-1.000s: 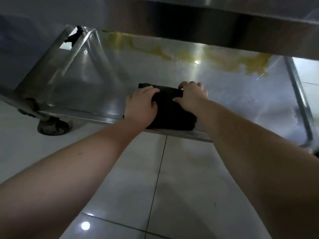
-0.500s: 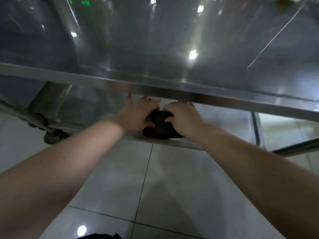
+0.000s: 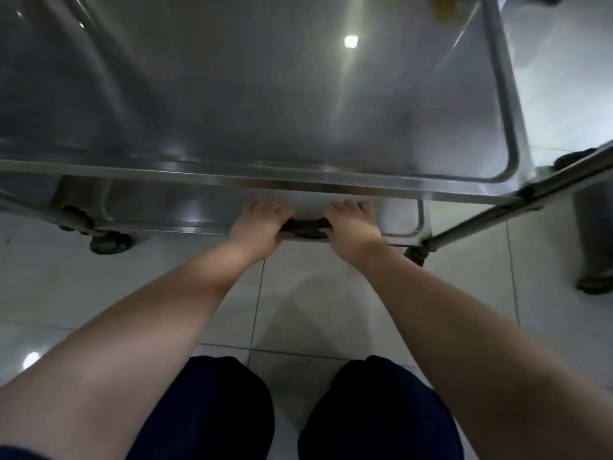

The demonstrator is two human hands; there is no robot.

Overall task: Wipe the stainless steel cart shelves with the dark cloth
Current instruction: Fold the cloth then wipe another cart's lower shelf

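Observation:
The dark cloth [image 3: 306,228] is bunched at the front edge of the cart's lower shelf [image 3: 159,207]. My left hand [image 3: 257,227] grips its left end and my right hand [image 3: 353,229] grips its right end, fingers curled over it. Only a short strip of cloth shows between the hands. The steel upper shelf [image 3: 265,94] fills the top of the view and hides most of the lower shelf. A yellow smear [image 3: 447,8] sits at the upper shelf's far right corner.
Cart castors stand at the left [image 3: 109,242] and right [image 3: 416,254] on the white tiled floor [image 3: 298,293]. A steel cart rail [image 3: 530,190] slants at the right. Another person's dark trouser leg and shoe [image 3: 593,247] stand at the far right. My knees [image 3: 298,410] are at the bottom.
The view rose from under the upper shelf to above it. My hands pulled the cloth back to the lower shelf's front edge and squeezed it into a narrower bundle.

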